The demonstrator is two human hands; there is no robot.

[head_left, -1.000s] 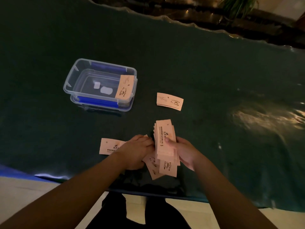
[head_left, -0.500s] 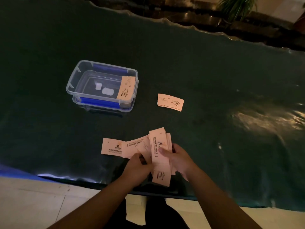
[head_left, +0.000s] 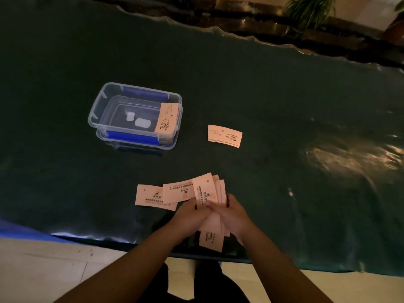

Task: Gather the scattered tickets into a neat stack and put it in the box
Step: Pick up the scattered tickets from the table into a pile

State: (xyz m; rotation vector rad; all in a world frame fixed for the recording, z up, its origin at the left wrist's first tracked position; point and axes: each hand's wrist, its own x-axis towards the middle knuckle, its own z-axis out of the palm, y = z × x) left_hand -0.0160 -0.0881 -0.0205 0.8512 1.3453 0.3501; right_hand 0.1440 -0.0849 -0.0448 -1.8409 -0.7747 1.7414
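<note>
Both hands hold a loose bundle of pale orange tickets [head_left: 206, 189] near the table's front edge. My right hand [head_left: 235, 215] grips the bundle from the right, thumb across the top ticket. My left hand [head_left: 189, 215] pinches it from the left. One ticket [head_left: 172, 191] fans out leftward from the bundle. Another ticket [head_left: 146, 196] lies flat on the table just left of that. A small stack of tickets [head_left: 225, 136] lies apart, farther back. A clear plastic box [head_left: 105, 106] with blue clips stands at the back left, with one ticket [head_left: 167, 118] leaning on its right wall.
A dark green glossy cloth [head_left: 284, 106] covers the table, and its front edge runs just below my hands. Two small white pieces [head_left: 142, 123] lie on the box floor. A potted plant [head_left: 310, 9] stands beyond the far edge. Pale floor tiles [head_left: 43, 270] show below.
My left hand has left the tickets on the table and come up to the bundle in my right hand. The bundle has tipped flatter and fanned out to the left.
</note>
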